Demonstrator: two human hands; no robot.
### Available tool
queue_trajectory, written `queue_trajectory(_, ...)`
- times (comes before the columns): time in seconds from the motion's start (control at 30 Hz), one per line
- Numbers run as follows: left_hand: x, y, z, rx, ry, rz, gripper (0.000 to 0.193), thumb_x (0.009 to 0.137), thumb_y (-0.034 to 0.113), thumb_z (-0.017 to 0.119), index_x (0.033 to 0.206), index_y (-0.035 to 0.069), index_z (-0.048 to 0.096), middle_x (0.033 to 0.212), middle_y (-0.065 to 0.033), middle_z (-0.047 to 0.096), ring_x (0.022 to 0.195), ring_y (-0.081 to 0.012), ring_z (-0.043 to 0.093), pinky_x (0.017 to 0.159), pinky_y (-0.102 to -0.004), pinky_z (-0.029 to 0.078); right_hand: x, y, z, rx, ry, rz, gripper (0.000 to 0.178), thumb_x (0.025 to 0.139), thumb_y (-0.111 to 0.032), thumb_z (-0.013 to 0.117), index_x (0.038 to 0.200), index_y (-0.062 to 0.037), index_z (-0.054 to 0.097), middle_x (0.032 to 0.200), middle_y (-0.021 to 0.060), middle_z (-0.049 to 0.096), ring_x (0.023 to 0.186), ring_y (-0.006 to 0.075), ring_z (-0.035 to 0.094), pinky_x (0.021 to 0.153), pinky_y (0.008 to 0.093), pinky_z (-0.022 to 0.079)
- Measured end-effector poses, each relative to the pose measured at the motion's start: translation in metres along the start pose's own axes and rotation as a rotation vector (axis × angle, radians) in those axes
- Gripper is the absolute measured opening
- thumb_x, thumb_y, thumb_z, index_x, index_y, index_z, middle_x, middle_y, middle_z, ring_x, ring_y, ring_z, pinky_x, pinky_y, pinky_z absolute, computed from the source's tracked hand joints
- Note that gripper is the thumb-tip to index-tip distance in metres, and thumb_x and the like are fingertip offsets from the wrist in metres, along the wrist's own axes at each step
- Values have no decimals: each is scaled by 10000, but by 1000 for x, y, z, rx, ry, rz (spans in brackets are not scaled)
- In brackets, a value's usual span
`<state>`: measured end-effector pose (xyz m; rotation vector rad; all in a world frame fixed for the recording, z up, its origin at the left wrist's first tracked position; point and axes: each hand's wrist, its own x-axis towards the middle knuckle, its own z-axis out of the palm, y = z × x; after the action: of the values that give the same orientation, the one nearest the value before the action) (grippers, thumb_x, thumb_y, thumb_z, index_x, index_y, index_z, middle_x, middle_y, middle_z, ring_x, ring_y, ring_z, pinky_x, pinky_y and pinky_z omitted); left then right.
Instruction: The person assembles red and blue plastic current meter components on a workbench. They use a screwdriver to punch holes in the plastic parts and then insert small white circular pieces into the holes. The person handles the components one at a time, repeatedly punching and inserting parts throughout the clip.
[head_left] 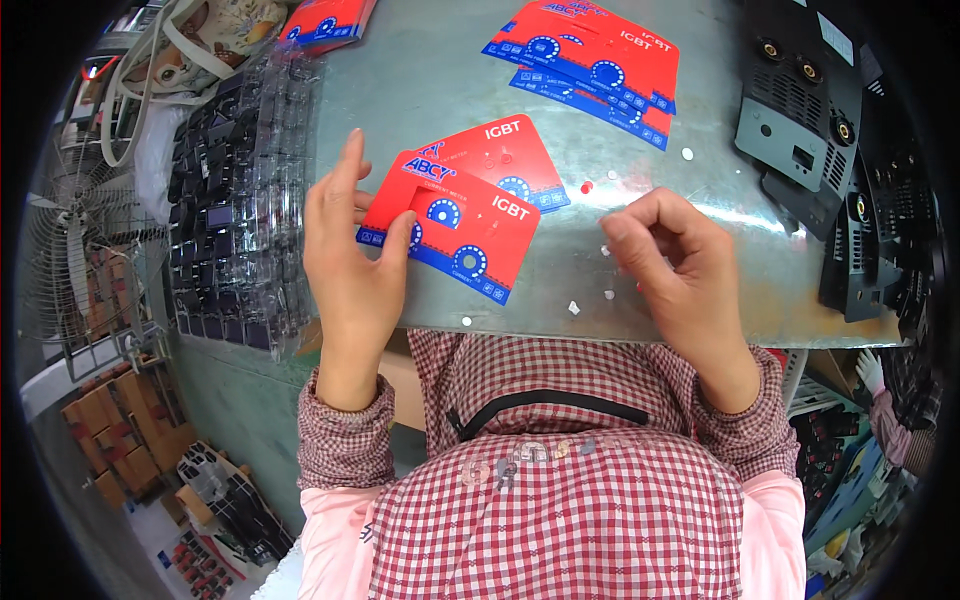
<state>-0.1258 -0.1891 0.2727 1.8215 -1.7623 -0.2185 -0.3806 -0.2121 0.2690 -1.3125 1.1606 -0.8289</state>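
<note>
My left hand (pixel 345 250) grips a red and blue front-panel label (pixel 500 235) by its left side, thumb on top and fingers behind. The label has round dial scales and a rectangular window. Partly under it lies a second label (pixel 535 165) of the same kind. To the right, above the metal table (pixel 430 80), my right hand (pixel 680 260) is closed, with thumb and index finger pressed together. Anything between those fingertips is too small or hidden to make out. Small white scraps (pixel 610 295) and a red bit (pixel 587 188) lie between my hands.
Several matching labels (pixel 640 75) are spread at the far side, and another pile (pixel 325 25) sits far left. Black vented metal housings (pixel 800 130) stand at the right. Clear plastic trays with dark parts (pixel 235 210) and a wire fan (pixel 85 250) are at the left.
</note>
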Motion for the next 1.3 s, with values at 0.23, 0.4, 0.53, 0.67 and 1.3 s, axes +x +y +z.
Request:
queue_trajectory(0.23, -6, 6, -19, -804, 46, -292, 537, 833, -55, 638, 1332, -31, 441, 964, -93, 643, 906, -117, 610, 823, -239, 489, 12, 12, 6, -172, 6, -338, 138, 825, -15, 642, 958, 1, 613, 855, 64, 628, 765, 123, 583, 687, 247, 481)
queue_trajectory(0.4, -13, 13, -21, -1074, 60, -293, 497, 848, 12, 655, 1302, -39, 459, 1018, -121, 647, 934, -142, 623, 836, -256, 499, 11, -7, 26, 106, -64, -263, 157, 876, -15, 614, 1026, 28, 595, 909, 60, 646, 783, 84, 598, 698, 222, 493)
queue_trajectory(0.53, -23, 29, -10, -1528, 22, -361, 450, 890, 142, 644, 1267, -41, 477, 1064, -145, 634, 965, -183, 623, 848, -306, 510, 7, -14, 31, 433, -116, -149, 146, 902, -13, 598, 1028, 56, 575, 915, 64, 641, 807, 59, 601, 690, 189, 490)
queue_trajectory(0.67, -42, 45, 9, -1477, -230, -399, 355, 911, 180, 619, 1179, -36, 531, 1108, -141, 614, 985, -206, 616, 869, -358, 509, 5, -18, 38, 431, -90, -156, 153, 881, 15, 615, 1023, 55, 574, 902, 61, 636, 813, 59, 598, 687, 188, 491)
queue_trajectory(1.3, -45, 52, 7, -1443, -185, -339, 234, 961, 89, 498, 1177, 0, 496, 1191, -141, 575, 1141, -228, 538, 1001, -389, 407, -2, -27, 37, -524, 174, -849, 363, 652, -35, 787, 993, -59, 662, 942, 79, 599, 898, 241, 537, 781, 349, 438)
